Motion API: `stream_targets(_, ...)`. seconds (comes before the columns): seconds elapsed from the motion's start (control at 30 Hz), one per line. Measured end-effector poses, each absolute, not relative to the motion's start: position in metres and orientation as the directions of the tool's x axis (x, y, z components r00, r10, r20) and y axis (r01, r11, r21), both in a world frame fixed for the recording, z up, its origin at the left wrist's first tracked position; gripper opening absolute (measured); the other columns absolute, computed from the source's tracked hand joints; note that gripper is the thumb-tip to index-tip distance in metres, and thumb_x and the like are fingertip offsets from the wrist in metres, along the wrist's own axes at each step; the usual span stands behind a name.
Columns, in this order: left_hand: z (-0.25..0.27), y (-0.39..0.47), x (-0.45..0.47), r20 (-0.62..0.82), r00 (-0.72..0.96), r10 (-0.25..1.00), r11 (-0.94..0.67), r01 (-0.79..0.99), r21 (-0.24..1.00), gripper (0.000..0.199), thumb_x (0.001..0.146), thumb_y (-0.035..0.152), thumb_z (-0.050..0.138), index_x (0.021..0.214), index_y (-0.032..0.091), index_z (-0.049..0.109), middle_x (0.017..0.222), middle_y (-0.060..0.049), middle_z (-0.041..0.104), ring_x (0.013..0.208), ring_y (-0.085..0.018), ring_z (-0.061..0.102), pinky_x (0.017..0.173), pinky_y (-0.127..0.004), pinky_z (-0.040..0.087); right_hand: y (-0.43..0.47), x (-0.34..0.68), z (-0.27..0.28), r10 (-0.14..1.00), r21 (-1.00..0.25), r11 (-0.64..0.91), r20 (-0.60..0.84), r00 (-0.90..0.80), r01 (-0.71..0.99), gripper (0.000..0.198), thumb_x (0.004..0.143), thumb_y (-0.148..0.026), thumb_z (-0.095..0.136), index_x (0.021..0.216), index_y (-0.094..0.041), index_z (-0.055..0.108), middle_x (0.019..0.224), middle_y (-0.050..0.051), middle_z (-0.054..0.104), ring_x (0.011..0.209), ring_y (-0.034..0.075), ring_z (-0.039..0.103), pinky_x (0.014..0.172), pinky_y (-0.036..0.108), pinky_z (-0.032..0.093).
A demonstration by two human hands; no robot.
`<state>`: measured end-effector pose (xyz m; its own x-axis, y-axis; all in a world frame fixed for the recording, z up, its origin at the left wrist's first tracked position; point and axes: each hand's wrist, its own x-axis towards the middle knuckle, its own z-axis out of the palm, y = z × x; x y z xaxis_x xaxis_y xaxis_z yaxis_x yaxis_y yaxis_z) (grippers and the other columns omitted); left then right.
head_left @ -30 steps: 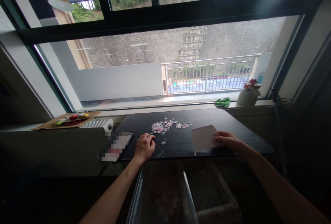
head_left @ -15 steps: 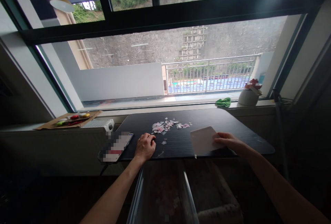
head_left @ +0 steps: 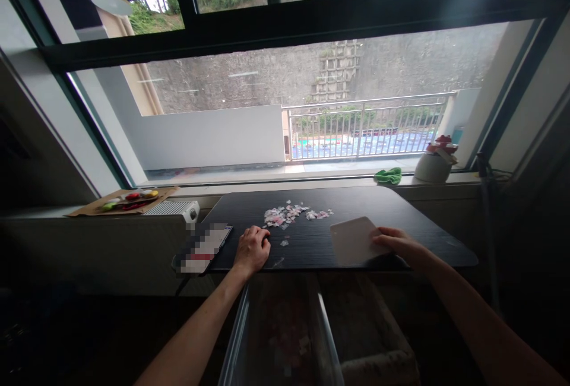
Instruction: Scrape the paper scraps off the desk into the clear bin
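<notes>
My right hand pinches a flat white card with rounded corners by its right side, over the front right part of a dark tabletop. My left hand rests on the table near its front edge, fingers curled in; whatever they may hold is hidden. Just beyond it lies a loose heap of small white and pinkish paper-like scraps, with a smaller cluster to the right. One stray scrap sits near my left hand.
A phone lies at the table's left edge. Below the front edge stand a clear-walled bin with scraps inside and a dim box. A green cloth and a pale jug are on the windowsill.
A small scrap that hung at the card's lower edge is no longer there. Both hands keep nearly the same pose, while the whole view has shifted slightly.
</notes>
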<state>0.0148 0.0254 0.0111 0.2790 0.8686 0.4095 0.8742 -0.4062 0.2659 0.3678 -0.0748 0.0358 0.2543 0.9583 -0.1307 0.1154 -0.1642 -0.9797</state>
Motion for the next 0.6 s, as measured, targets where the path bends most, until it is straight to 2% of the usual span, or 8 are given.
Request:
stream_targets(0.13, 0.01, 0.025, 0.016, 0.41, 0.274, 0.87, -0.405, 0.871, 0.278, 0.025, 0.08, 0.017, 0.047, 0.097, 0.021, 0.065, 0.102, -0.007, 0.061, 0.1, -0.022, 0.054, 0.09, -0.036, 0.042, -0.058, 0.359, 0.027, 0.95, -0.986, -0.117, -0.077, 0.303, 0.117, 0.02, 0.061, -0.027, 0.068, 0.08, -0.02, 0.069, 0.075, 0.003, 0.073, 0.065, 0.019, 0.065, 0.053, 0.026, 0.048)
stream_targets(0.33, 0.01, 0.024, 0.017, 0.407, 0.262, 0.875, -0.4, 0.865, 0.303, 0.024, 0.08, 0.017, 0.048, 0.096, 0.02, 0.065, 0.101, -0.007, 0.061, 0.101, -0.021, 0.053, 0.091, -0.036, 0.041, -0.01, 0.312, 0.014, 0.929, -0.942, 0.0, 0.125, 0.349, 0.337, 0.014, 0.061, -0.026, 0.066, 0.073, -0.02, 0.066, 0.07, 0.002, 0.071, 0.066, 0.018, 0.064, 0.06, 0.027, 0.049)
stream_targets(0.47, 0.011, 0.024, 0.018, 0.402, 0.259, 0.878, -0.398, 0.861, 0.316, 0.023, 0.08, 0.017, 0.048, 0.095, 0.019, 0.065, 0.1, -0.006, 0.061, 0.1, -0.021, 0.053, 0.092, -0.036, 0.041, 0.006, 0.29, 0.012, 0.942, -0.901, 0.028, 0.168, 0.289, 0.433, 0.014, 0.06, -0.028, 0.065, 0.072, -0.02, 0.065, 0.069, 0.001, 0.07, 0.064, 0.017, 0.063, 0.059, 0.026, 0.046)
stream_targets(0.6, 0.01, 0.024, 0.018, 0.411, 0.253, 0.876, -0.399, 0.859, 0.321, 0.022, 0.079, 0.017, 0.049, 0.093, 0.02, 0.065, 0.099, -0.006, 0.061, 0.099, -0.021, 0.053, 0.091, -0.036, 0.041, 0.002, 0.28, 0.015, 0.97, -0.904, 0.052, 0.148, 0.195, 0.425, 0.011, 0.059, -0.025, 0.065, 0.067, -0.018, 0.064, 0.063, -0.001, 0.066, 0.058, 0.014, 0.059, 0.055, 0.025, 0.044)
